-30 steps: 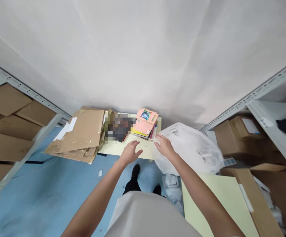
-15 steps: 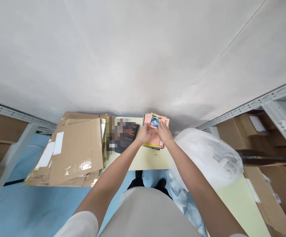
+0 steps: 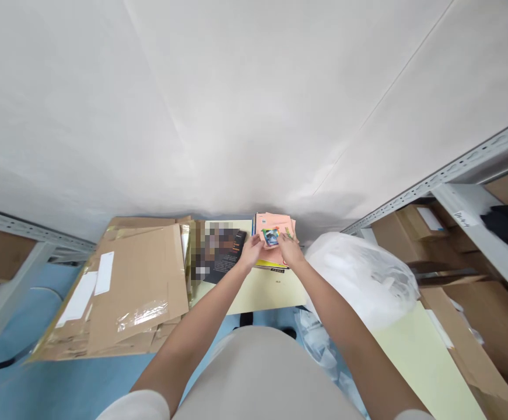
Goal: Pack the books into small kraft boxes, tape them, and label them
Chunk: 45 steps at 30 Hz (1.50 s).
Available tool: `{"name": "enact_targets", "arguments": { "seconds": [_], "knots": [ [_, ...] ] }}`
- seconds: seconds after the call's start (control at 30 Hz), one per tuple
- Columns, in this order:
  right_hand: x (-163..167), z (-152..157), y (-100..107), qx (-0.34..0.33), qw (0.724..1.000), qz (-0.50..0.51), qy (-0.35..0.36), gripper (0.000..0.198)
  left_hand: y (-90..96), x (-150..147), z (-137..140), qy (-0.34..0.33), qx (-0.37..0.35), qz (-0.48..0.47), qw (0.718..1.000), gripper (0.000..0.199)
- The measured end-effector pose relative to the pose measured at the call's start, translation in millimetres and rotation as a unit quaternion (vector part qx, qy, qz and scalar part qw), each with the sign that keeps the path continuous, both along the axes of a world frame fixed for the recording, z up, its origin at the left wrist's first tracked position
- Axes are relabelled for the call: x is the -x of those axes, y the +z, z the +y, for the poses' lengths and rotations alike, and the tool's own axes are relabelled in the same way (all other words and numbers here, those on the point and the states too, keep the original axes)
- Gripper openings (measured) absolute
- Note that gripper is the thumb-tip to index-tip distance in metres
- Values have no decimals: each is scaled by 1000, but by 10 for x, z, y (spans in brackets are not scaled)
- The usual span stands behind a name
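A stack of pink booklets (image 3: 280, 221) lies against the wall, with yellow and dark edges showing beneath it. Over its middle is a small card-like item (image 3: 272, 235) with a blue picture and a bright multicoloured border. My left hand (image 3: 251, 251) is closed at its left edge, fingers bent inward. At the opposite edge, my right hand (image 3: 289, 249) pinches it with thumb and fingers. Just left of the stack lies a black book (image 3: 225, 256) with orange and white print, its upper left part blurred out.
Flattened cardboard boxes (image 3: 142, 286) are piled on the left. A big translucent plastic bag (image 3: 359, 274) sits to the right on the pale yellow table (image 3: 254, 294). Metal shelves (image 3: 451, 210) with cartons (image 3: 490, 326) stand at the right, and the white wall (image 3: 254, 116) rises behind.
The small picture item has shifted toward me and slightly left over the pink booklets. My fingers have come round to its two sides. The whole view has tilted a little.
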State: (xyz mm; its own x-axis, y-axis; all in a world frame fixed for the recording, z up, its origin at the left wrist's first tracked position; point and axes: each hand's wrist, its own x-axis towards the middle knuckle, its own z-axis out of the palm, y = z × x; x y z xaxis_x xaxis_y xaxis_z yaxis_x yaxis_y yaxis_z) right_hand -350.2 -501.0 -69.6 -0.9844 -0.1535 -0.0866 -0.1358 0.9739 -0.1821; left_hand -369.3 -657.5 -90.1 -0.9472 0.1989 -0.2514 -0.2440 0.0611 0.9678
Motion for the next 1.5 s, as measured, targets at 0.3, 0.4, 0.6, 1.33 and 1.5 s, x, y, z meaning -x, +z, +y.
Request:
{"name": "enact_targets", "arguments": {
  "seconds": [0.3, 0.4, 0.6, 1.33, 1.5],
  "knots": [
    [-495, 221, -13, 138, 975, 103, 142, 33, 239, -472, -402, -15, -74, -171, 982, 34],
    [-726, 173, 36, 178, 962, 143, 152, 36, 339, -708, -505, -47, -97, -203, 973, 35],
    [-1159, -1, 226, 317, 918, 236, -38, 29, 466, -1193, -580, -50, -167, -212, 962, 34],
    [-3123, 667, 671, 635, 511, 169, -554, 41, 531, -1924, 604, -420, -28, -177, 889, 50],
    [-3767, 974, 714, 633, 459, 229, -580, 42, 539, -2350, 1165, -506, -3, -149, 850, 30]
  ]
}}
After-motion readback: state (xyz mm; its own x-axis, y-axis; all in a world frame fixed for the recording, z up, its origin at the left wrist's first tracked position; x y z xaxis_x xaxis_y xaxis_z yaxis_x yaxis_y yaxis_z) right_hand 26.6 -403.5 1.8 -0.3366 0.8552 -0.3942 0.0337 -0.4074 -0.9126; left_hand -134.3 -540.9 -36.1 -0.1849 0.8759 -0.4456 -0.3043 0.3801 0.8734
